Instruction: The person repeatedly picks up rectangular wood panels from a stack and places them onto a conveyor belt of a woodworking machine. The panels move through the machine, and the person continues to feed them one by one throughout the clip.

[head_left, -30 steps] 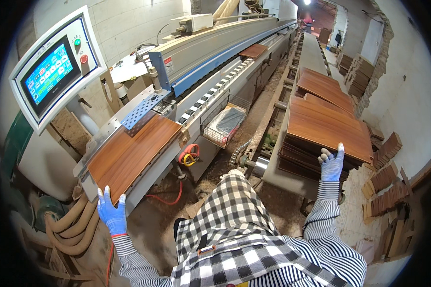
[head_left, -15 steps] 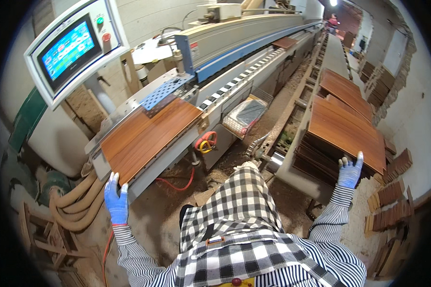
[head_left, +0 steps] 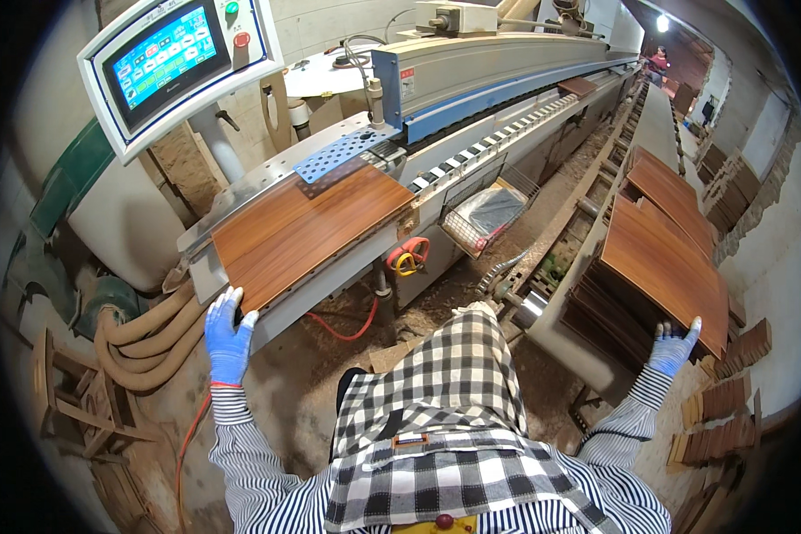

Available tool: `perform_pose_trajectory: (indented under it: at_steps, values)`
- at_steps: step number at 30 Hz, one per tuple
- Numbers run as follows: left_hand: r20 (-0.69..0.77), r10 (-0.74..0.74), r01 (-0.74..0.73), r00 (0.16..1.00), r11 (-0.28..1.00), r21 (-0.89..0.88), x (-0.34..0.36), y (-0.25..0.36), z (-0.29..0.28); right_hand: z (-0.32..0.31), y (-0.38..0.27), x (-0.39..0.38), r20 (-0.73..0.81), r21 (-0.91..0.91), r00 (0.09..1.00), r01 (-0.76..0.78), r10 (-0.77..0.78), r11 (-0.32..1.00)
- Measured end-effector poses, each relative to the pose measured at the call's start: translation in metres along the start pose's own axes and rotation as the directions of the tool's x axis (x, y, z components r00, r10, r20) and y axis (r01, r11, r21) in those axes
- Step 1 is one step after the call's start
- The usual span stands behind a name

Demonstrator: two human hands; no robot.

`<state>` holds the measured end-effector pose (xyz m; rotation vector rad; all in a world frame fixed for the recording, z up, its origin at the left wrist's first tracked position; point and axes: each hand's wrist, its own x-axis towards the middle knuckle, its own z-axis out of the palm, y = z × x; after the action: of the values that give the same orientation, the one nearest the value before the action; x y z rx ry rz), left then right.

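Half-spread left hand point(head_left: 229, 348) touches the board point(head_left: 316, 236) just ahead; partly curled right hand point(head_left: 671, 352) touches the top panel point(head_left: 660, 258) ahead, its hold impossible to tell.

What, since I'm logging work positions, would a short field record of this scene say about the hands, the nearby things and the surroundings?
Left hand: blue-gloved, fingers spread, at the board's near end
Board: wood-grained, flat, partly beneath the blue plate
Right hand: blue-gloved, at the stack's near edge; grip unclear
Stack: wood-grained boards, unevenly piled
Screen: lit, upper left
Hoses: curved, lower left
Background: another person, far off
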<state>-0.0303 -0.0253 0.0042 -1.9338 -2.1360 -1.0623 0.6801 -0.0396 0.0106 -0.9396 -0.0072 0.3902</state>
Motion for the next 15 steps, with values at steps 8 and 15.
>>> perform_pose_trajectory:
  at_steps: [8, 15]
  values:
    - [-0.018, 0.132, -0.127, 0.991, 0.977, 0.169, 0.031, 0.025, 0.043, -0.008, -0.003, 0.027, -0.007, 0.084, 0.999, -0.035, 0.035, 0.996]
    - [0.003, 0.211, -0.209, 0.977, 0.964, 0.167, 0.064, 0.064, 0.082, -0.02, -0.004, 0.046, 0.036, 0.122, 0.996, -0.084, 0.08, 0.989]
